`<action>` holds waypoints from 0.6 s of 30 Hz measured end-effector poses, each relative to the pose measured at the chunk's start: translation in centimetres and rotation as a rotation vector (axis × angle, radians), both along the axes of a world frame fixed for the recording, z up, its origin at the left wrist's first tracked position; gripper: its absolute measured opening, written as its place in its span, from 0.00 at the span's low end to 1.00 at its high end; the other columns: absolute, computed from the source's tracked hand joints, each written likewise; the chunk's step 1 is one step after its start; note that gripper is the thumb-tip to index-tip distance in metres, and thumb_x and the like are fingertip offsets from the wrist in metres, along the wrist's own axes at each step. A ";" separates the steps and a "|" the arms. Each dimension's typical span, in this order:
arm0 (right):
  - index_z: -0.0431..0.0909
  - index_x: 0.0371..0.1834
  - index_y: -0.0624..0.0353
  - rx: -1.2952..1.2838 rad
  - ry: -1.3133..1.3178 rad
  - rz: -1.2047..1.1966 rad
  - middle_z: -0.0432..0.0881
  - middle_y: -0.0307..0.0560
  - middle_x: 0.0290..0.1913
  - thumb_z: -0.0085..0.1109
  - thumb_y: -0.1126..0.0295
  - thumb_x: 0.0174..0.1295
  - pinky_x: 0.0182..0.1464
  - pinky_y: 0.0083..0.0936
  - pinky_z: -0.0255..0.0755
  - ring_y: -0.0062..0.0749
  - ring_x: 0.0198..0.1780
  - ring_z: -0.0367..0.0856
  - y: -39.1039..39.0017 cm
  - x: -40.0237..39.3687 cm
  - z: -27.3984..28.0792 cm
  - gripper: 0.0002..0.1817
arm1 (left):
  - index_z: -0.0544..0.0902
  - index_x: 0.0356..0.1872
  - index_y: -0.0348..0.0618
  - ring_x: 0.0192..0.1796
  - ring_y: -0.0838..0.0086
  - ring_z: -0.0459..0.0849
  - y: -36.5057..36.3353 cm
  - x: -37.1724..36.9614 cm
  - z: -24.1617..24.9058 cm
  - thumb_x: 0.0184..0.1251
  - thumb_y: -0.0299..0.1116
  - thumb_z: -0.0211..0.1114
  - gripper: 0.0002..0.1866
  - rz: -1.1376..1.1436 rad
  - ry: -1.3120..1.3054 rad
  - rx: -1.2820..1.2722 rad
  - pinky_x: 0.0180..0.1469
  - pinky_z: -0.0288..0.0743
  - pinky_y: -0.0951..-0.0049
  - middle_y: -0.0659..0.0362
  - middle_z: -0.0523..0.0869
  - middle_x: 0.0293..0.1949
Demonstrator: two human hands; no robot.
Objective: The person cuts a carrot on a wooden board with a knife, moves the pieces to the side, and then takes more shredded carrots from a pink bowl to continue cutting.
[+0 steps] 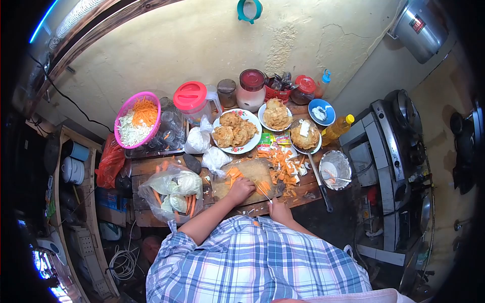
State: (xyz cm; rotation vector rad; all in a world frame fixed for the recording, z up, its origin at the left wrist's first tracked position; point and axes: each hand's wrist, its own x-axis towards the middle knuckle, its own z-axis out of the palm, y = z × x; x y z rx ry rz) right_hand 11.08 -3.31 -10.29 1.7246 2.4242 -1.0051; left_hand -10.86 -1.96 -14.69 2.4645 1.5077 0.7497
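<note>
My right hand (279, 210) is closed around the handle of a knife (263, 193), whose blade points up and left over the wooden cutting board (252, 170). My left hand (242, 190) rests on the board with its fingers curled down on carrot slices, which it mostly hides. Thin orange carrot slices (234, 173) show just beyond my left fingers. Cut carrot strips (263, 187) lie beside the knife blade. A heap of carrot and white peelings (285, 166) spreads along the board's right side.
Left of the board sits a plastic bag (172, 191) of cabbage and carrots. Behind stand plates of fritters (235, 147), a pink basket (157, 122) of shredded vegetables and a red-lidded pitcher (192, 108). At right are a skimmer (323, 189), a batter bowl (349, 171) and an oil bottle (337, 130).
</note>
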 end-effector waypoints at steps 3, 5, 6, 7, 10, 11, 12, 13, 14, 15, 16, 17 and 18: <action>0.70 0.41 0.64 -0.029 -0.029 -0.017 0.79 0.69 0.25 0.46 0.59 0.68 0.34 0.56 0.72 0.66 0.31 0.80 -0.3 -0.2 -0.2 0.16 | 0.83 0.23 0.50 0.36 0.73 0.79 0.0 0.0 -0.2 0.51 0.35 0.66 0.03 0.014 -0.005 -0.005 0.42 0.67 0.69 0.67 0.81 0.27; 0.70 0.40 0.64 -0.037 -0.030 -0.029 0.79 0.69 0.26 0.47 0.59 0.68 0.35 0.56 0.72 0.66 0.31 0.80 -0.5 -0.3 -0.6 0.16 | 0.83 0.23 0.50 0.36 0.73 0.79 0.0 0.1 -0.6 0.51 0.35 0.66 0.04 0.021 -0.016 0.002 0.41 0.67 0.68 0.67 0.80 0.26; 0.70 0.40 0.64 -0.043 -0.030 -0.042 0.79 0.69 0.26 0.47 0.60 0.68 0.35 0.55 0.72 0.66 0.31 0.80 -0.5 -0.4 -0.8 0.16 | 0.83 0.22 0.50 0.36 0.73 0.79 0.0 0.2 -0.8 0.51 0.35 0.66 0.04 0.031 -0.023 0.001 0.41 0.67 0.68 0.67 0.80 0.26; 0.70 0.40 0.64 -0.045 -0.030 -0.041 0.79 0.69 0.26 0.47 0.60 0.68 0.35 0.55 0.72 0.66 0.31 0.80 -0.4 -0.7 -0.9 0.16 | 0.83 0.22 0.50 0.36 0.73 0.79 0.0 0.2 -0.7 0.51 0.35 0.66 0.03 0.039 -0.030 -0.001 0.41 0.66 0.68 0.67 0.80 0.26; 0.70 0.40 0.64 -0.027 -0.039 -0.030 0.80 0.69 0.26 0.47 0.60 0.67 0.35 0.55 0.73 0.66 0.31 0.80 -0.2 -1.3 -1.0 0.15 | 0.83 0.22 0.50 0.36 0.74 0.79 0.0 0.3 -0.3 0.50 0.34 0.65 0.03 0.039 -0.006 -0.031 0.41 0.66 0.67 0.67 0.80 0.25; 0.70 0.40 0.64 -0.030 -0.046 -0.027 0.80 0.69 0.26 0.47 0.60 0.67 0.36 0.56 0.73 0.66 0.32 0.80 0.0 -1.6 -1.0 0.15 | 0.83 0.22 0.50 0.36 0.74 0.79 0.0 0.4 0.0 0.50 0.34 0.65 0.03 0.038 -0.005 -0.032 0.41 0.66 0.67 0.67 0.80 0.25; 0.70 0.40 0.64 -0.031 -0.051 -0.023 0.80 0.69 0.26 0.48 0.60 0.67 0.36 0.56 0.73 0.66 0.32 0.80 0.0 -1.8 -0.8 0.15 | 0.84 0.23 0.50 0.35 0.73 0.79 -0.1 0.4 0.3 0.50 0.35 0.66 0.03 0.039 0.020 -0.049 0.41 0.66 0.68 0.66 0.80 0.26; 0.70 0.40 0.64 -0.030 -0.047 -0.023 0.80 0.69 0.26 0.48 0.60 0.67 0.36 0.56 0.73 0.66 0.32 0.80 -0.1 -1.8 -0.9 0.15 | 0.85 0.25 0.49 0.35 0.72 0.79 -0.1 0.3 0.1 0.51 0.35 0.67 0.04 0.041 0.047 -0.064 0.41 0.67 0.68 0.66 0.81 0.26; 0.70 0.41 0.64 -0.046 -0.037 -0.050 0.80 0.69 0.27 0.47 0.60 0.67 0.36 0.56 0.73 0.66 0.32 0.80 -0.3 -1.5 -0.8 0.15 | 0.85 0.25 0.49 0.35 0.72 0.79 0.0 0.4 0.0 0.51 0.35 0.67 0.04 0.043 0.050 -0.061 0.41 0.67 0.68 0.66 0.81 0.26; 0.70 0.41 0.64 -0.063 -0.029 -0.076 0.80 0.69 0.27 0.47 0.60 0.67 0.37 0.56 0.73 0.66 0.33 0.80 -0.5 -1.2 -0.7 0.15 | 0.84 0.24 0.49 0.35 0.72 0.80 0.0 0.5 -0.1 0.50 0.35 0.66 0.04 0.054 0.061 -0.065 0.40 0.67 0.68 0.66 0.81 0.26; 0.70 0.41 0.64 -0.059 -0.028 -0.073 0.80 0.69 0.27 0.47 0.60 0.67 0.37 0.56 0.73 0.66 0.33 0.80 -0.7 -1.1 -0.8 0.15 | 0.84 0.24 0.50 0.34 0.71 0.80 0.0 0.5 -0.1 0.50 0.36 0.66 0.04 0.066 0.071 -0.068 0.40 0.67 0.67 0.65 0.81 0.26; 0.70 0.41 0.63 -0.058 -0.031 -0.098 0.80 0.69 0.27 0.47 0.59 0.67 0.37 0.56 0.73 0.66 0.33 0.80 -0.8 -1.0 -1.0 0.15 | 0.84 0.24 0.50 0.34 0.71 0.80 0.0 0.5 -0.1 0.50 0.36 0.66 0.04 0.069 0.071 -0.064 0.40 0.67 0.67 0.65 0.81 0.26; 0.70 0.41 0.63 -0.059 -0.035 -0.125 0.80 0.69 0.27 0.47 0.59 0.67 0.37 0.56 0.73 0.66 0.33 0.80 -0.9 -0.8 -1.1 0.16 | 0.84 0.24 0.49 0.33 0.71 0.80 -0.1 0.5 -0.2 0.50 0.36 0.67 0.04 0.076 0.067 -0.067 0.39 0.67 0.67 0.65 0.80 0.26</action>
